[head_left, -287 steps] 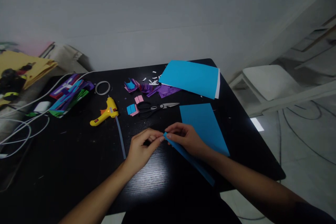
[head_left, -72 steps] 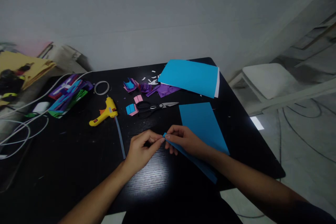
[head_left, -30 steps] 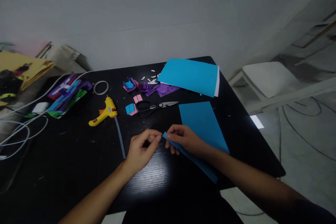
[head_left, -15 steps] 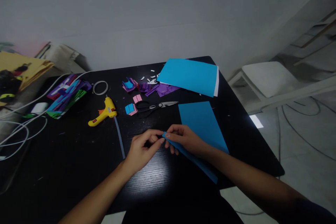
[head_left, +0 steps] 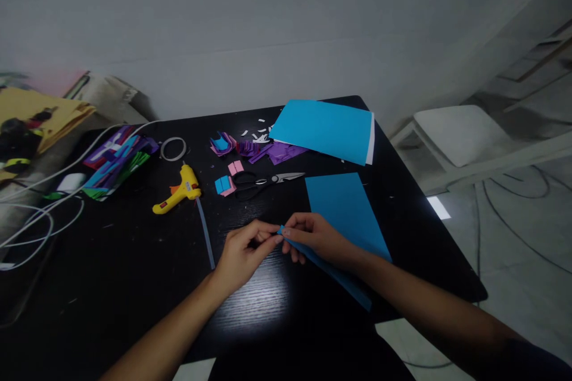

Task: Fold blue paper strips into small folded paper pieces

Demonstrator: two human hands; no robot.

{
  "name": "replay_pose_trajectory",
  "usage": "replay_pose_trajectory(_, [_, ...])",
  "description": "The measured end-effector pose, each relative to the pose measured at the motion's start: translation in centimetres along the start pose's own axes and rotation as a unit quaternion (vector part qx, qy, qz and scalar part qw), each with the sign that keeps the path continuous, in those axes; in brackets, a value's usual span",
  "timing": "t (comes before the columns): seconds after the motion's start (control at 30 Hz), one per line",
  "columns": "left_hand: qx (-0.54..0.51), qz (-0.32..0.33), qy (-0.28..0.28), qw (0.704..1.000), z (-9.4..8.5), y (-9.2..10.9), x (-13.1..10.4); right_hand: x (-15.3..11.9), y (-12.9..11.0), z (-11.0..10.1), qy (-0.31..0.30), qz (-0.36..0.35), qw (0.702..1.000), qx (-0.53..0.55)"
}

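A long folded strip of blue paper [head_left: 344, 280] slants from between my hands toward the table's front edge. My right hand [head_left: 313, 235] grips its far end between thumb and fingers. The thumb and forefinger of my left hand [head_left: 248, 248] pinch together at the tip of that same end. A flat blue sheet [head_left: 342, 205] lies on the table partly under my right forearm. Beyond my hands are black-handled scissors [head_left: 268, 181], their blades pointing right. Small stacks of folded blue paper [head_left: 224, 185] and pink paper [head_left: 235, 167] sit beside the scissors' handles.
On the black table [head_left: 134, 286], a yellow glue gun [head_left: 181, 190] with a glue stick rests left of a roll of tape [head_left: 173, 149]. Blue sheets [head_left: 326, 128] overlap purple paper [head_left: 283, 152] at the back. White cables [head_left: 49, 217] loop across the left; a white chair [head_left: 460, 131] stands right.
Both hands stay at the end of the blue strip, with only a slight shift of the fingertips. The whole view has drifted a little; the other things lie as before.
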State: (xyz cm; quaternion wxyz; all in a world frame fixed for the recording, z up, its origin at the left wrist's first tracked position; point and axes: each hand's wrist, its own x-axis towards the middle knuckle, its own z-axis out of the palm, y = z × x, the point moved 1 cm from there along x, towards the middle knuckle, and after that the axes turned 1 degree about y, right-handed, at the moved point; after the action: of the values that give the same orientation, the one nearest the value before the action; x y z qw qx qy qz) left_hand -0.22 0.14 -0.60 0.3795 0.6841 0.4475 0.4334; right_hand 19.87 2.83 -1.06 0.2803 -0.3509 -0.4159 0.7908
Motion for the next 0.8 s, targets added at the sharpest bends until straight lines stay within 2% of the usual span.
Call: replay_pose_trajectory(0.8, [0.044,0.045,0.033,0.998,-0.19,0.37,0.14,-0.03,0.0,-0.01,0.0,-0.006,1.0,-0.001])
